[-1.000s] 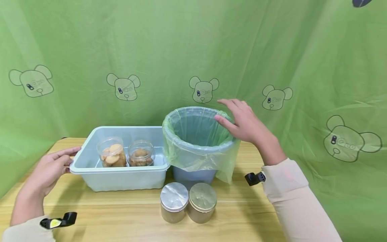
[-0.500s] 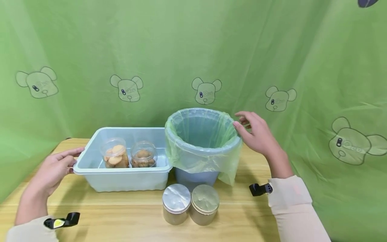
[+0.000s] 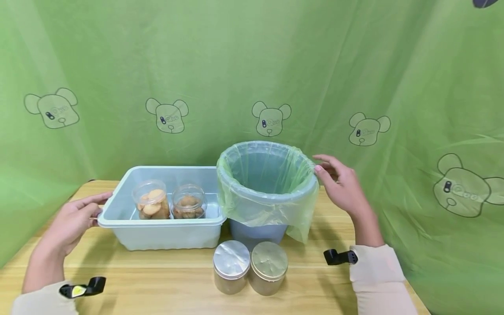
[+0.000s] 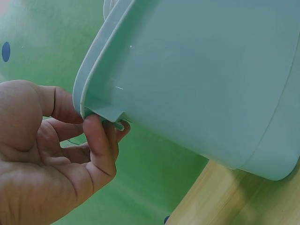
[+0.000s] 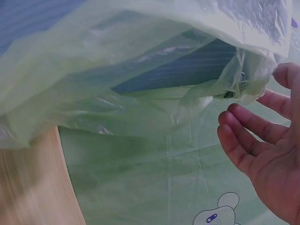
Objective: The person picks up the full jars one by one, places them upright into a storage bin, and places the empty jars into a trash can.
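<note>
At the left end of a pale blue plastic basin [image 3: 165,236], my left hand [image 3: 72,218] pinches the rim; in the left wrist view its thumb and fingers [image 4: 98,145] lie on either side of the lip. Inside the basin stand a clear jar of pale round biscuits [image 3: 152,205] and a shorter jar of browner pieces [image 3: 189,205]. Beside it is a blue trash can [image 3: 253,234] with a thin green bag [image 3: 271,210] folded over its rim. My right hand [image 3: 346,186] holds the bag-covered rim at the right between thumb and forefinger, other fingers [image 5: 234,143] loosely bent.
Two jars stand side by side on the wooden table [image 3: 157,280] before the trash can: one with a shiny silver top [image 3: 232,258], one duller [image 3: 269,260]. A green curtain [image 3: 220,61] with bear heads hangs close behind and to the sides.
My right hand has gone rightward and down from over the trash can to its right outer rim. The left hand stays on the basin; the head view has shifted slightly.
</note>
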Demonstrator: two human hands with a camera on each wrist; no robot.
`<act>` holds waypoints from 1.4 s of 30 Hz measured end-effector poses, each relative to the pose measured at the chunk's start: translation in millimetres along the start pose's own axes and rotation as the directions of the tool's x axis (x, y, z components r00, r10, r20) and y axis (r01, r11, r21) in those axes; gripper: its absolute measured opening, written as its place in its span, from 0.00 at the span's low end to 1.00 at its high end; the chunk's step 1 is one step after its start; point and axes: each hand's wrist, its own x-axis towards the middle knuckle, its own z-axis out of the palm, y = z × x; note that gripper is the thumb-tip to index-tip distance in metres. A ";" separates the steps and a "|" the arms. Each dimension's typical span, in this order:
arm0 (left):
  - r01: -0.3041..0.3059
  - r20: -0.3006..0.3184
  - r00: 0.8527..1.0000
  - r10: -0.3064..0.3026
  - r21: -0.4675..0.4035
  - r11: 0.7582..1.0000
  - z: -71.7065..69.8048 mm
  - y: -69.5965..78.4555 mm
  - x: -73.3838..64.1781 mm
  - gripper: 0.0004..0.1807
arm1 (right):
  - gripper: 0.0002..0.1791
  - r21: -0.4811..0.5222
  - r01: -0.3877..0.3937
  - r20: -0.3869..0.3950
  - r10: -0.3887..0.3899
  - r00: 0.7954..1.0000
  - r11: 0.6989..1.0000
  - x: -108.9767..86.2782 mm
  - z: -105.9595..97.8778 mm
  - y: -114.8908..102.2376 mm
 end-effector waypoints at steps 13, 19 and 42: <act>0.017 0.001 1.000 -0.017 0.018 1.000 -1.6 -2.1 0.1 0.29 | 0.24 0.328 -0.069 -0.027 0.082 0.996 0.942 -14.8 14.8 4.5; 0.015 0.004 1.000 -0.015 0.023 1.000 -1.1 -4.0 -0.2 0.29 | 0.25 0.424 -0.067 -0.068 0.105 0.992 0.903 -20.0 22.3 7.7; 0.032 -0.148 0.988 0.030 0.402 0.915 12.7 44.0 -15.9 0.28 | 0.25 0.479 -0.022 -0.111 0.086 0.990 0.878 -20.0 26.8 10.6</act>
